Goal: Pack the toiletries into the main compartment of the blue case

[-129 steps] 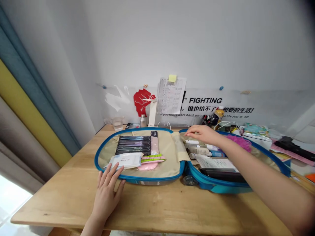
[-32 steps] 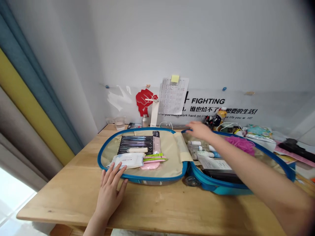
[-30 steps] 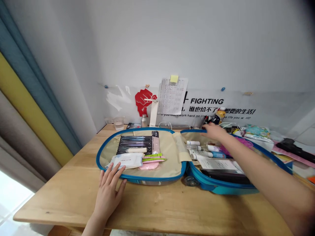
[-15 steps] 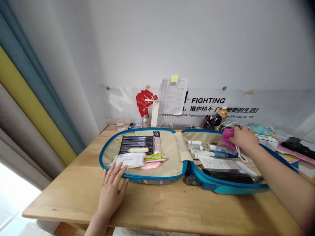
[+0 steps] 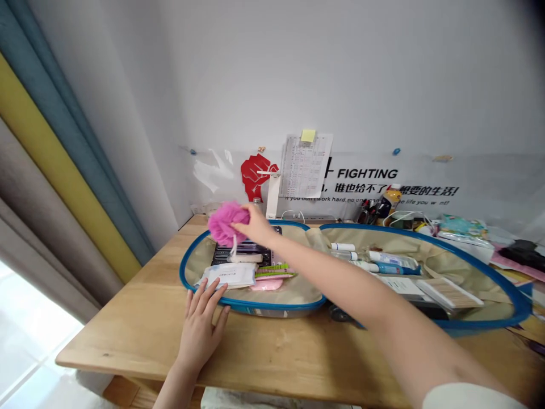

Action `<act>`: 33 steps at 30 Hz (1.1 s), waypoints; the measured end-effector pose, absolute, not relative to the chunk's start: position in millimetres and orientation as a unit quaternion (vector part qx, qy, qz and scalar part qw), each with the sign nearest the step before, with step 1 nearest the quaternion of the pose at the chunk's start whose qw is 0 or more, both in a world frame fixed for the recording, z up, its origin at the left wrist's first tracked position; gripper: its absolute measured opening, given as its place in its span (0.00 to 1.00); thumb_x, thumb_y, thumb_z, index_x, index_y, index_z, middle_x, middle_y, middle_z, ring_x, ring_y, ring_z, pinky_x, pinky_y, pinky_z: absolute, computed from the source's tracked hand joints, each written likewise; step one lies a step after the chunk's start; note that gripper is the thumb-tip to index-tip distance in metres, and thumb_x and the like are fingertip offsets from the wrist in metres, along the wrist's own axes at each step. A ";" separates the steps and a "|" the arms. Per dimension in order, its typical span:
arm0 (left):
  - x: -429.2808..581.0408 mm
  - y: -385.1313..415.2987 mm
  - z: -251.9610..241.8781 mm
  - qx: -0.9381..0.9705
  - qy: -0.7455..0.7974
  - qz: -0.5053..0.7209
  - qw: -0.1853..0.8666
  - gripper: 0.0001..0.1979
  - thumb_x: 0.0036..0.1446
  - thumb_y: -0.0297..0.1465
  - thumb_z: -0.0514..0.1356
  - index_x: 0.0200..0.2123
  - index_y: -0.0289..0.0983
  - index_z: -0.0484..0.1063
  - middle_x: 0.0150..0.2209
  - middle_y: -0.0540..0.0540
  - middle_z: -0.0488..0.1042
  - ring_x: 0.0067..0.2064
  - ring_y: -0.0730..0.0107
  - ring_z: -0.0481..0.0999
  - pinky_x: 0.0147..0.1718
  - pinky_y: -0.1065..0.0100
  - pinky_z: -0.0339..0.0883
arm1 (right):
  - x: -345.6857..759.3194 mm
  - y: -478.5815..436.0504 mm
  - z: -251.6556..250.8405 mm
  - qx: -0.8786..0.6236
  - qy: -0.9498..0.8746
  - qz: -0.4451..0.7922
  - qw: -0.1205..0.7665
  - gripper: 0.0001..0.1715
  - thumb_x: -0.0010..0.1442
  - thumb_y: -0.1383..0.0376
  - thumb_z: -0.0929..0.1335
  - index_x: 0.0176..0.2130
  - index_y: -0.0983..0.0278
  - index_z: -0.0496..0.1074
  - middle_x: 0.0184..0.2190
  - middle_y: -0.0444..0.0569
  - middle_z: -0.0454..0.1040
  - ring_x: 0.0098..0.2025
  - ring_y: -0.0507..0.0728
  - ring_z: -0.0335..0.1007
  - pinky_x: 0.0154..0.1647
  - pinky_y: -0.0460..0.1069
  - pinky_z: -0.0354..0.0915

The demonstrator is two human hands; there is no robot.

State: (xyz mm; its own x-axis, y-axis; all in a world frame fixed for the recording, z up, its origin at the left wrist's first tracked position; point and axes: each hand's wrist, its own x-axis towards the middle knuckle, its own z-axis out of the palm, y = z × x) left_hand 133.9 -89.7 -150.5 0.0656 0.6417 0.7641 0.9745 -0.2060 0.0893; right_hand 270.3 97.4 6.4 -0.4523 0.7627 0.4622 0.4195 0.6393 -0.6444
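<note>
A pink mesh bath puff [image 5: 228,223] with a white cord is gripped in my right hand [image 5: 258,226], above the far left part of an open blue suitcase [image 5: 279,309]. My left hand [image 5: 204,315] lies with fingers spread on the suitcase's front rim, fingertips at a white pack of wipes [image 5: 230,275]. Behind the wipes are a dark pack of slim items and a pale tube [image 5: 247,258]. Green and pink packets [image 5: 272,272] lie beside them. In the right half sit white-capped bottles [image 5: 343,247], a blue tube [image 5: 394,268] and a pack of cotton swabs [image 5: 451,292].
The suitcase stands on a wooden table [image 5: 140,335] against a wall. Behind it are a white lamp [image 5: 273,196], a yellow-labelled bottle [image 5: 389,201] and pens. A tissue pack [image 5: 462,227] and dark items lie at the far right. Curtains hang at left.
My right hand has carried the bath puff from the suitcase's right half across to its left half. My left hand stays on the front rim. The view has shifted slightly.
</note>
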 end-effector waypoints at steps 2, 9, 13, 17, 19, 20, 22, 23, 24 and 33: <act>133.6 -89.4 -150.8 -0.691 -0.586 -0.353 0.232 0.20 0.64 0.33 0.53 0.59 0.43 0.65 0.59 0.42 0.71 0.65 0.55 0.62 0.65 0.50 0.47 | 233.4 91.6 -13.6 -0.349 -0.833 0.238 0.357 0.29 0.54 0.61 0.72 0.53 0.65 0.63 0.53 0.56 0.66 0.57 0.58 0.63 0.58 0.56 0.62; 132.7 -88.6 -152.4 -0.695 -0.582 -0.348 0.241 0.21 0.64 0.32 0.54 0.60 0.42 0.63 0.58 0.42 0.71 0.66 0.55 0.59 0.66 0.50 0.45 | 189.7 77.7 -57.5 -0.294 -0.895 0.269 0.200 0.38 0.50 0.50 0.74 0.55 0.62 0.66 0.61 0.58 0.63 0.64 0.66 0.57 0.63 0.63 0.56; 131.6 -89.1 -153.1 -0.697 -0.582 -0.344 0.239 0.21 0.64 0.31 0.54 0.60 0.42 0.63 0.59 0.42 0.70 0.67 0.55 0.58 0.66 0.50 0.44 | 195.3 76.5 -45.7 -0.295 -0.903 0.276 0.143 0.42 0.57 0.46 0.68 0.63 0.64 0.61 0.67 0.61 0.57 0.69 0.71 0.49 0.66 0.66 0.51; 131.2 -89.6 -153.5 -0.697 -0.583 -0.348 0.230 0.22 0.64 0.31 0.54 0.61 0.43 0.62 0.59 0.41 0.70 0.67 0.55 0.57 0.66 0.49 0.44 | 236.4 78.1 -10.1 -0.277 -0.910 0.269 0.152 0.48 0.57 0.47 0.69 0.68 0.62 0.53 0.69 0.56 0.53 0.71 0.65 0.45 0.69 0.59 0.49; 131.3 -89.7 -153.8 -0.697 -0.584 -0.351 0.222 0.22 0.64 0.32 0.54 0.61 0.43 0.62 0.59 0.41 0.70 0.67 0.55 0.57 0.66 0.49 0.44 | 276.6 83.0 9.4 -0.266 -0.913 0.262 0.166 0.40 0.60 0.51 0.67 0.66 0.59 0.57 0.68 0.50 0.56 0.70 0.60 0.49 0.69 0.55 0.50; 131.3 -89.7 -153.9 -0.697 -0.585 -0.353 0.219 0.23 0.64 0.32 0.54 0.61 0.44 0.61 0.59 0.41 0.70 0.67 0.55 0.57 0.66 0.49 0.44 | 301.2 86.9 17.7 -0.266 -0.913 0.259 0.168 0.34 0.61 0.52 0.66 0.63 0.57 0.62 0.66 0.48 0.60 0.68 0.58 0.53 0.68 0.53 0.52; 131.5 -89.7 -154.1 -0.696 -0.585 -0.355 0.216 0.23 0.64 0.32 0.54 0.62 0.44 0.61 0.59 0.41 0.70 0.67 0.55 0.57 0.66 0.49 0.44 | 356.4 97.5 29.1 -0.284 -0.910 0.258 0.157 0.25 0.62 0.53 0.64 0.56 0.57 0.70 0.59 0.46 0.69 0.61 0.56 0.64 0.63 0.51 0.58; 131.6 -89.8 -154.1 -0.696 -0.586 -0.355 0.216 0.23 0.64 0.32 0.54 0.62 0.44 0.61 0.59 0.41 0.70 0.67 0.55 0.57 0.67 0.49 0.43 | 385.5 103.9 31.8 -0.305 -0.905 0.255 0.150 0.24 0.63 0.53 0.63 0.55 0.58 0.71 0.56 0.46 0.72 0.58 0.55 0.68 0.60 0.51 0.61; 131.7 -89.9 -154.1 -0.695 -0.587 -0.354 0.217 0.23 0.64 0.32 0.54 0.62 0.44 0.61 0.59 0.41 0.70 0.68 0.55 0.57 0.67 0.49 0.43 | 414.5 110.6 32.4 -0.332 -0.899 0.249 0.142 0.25 0.63 0.53 0.62 0.54 0.59 0.72 0.54 0.47 0.75 0.55 0.55 0.70 0.58 0.51 0.64; 133.5 -89.9 -151.7 -0.692 -0.590 -0.348 0.229 0.24 0.64 0.33 0.53 0.63 0.45 0.59 0.58 0.41 0.70 0.67 0.53 0.57 0.66 0.47 0.46 | 579.3 149.8 -15.4 -0.554 -0.823 0.124 0.022 0.17 0.51 0.55 0.70 0.38 0.62 0.78 0.36 0.53 0.80 0.39 0.61 0.76 0.40 0.53 0.69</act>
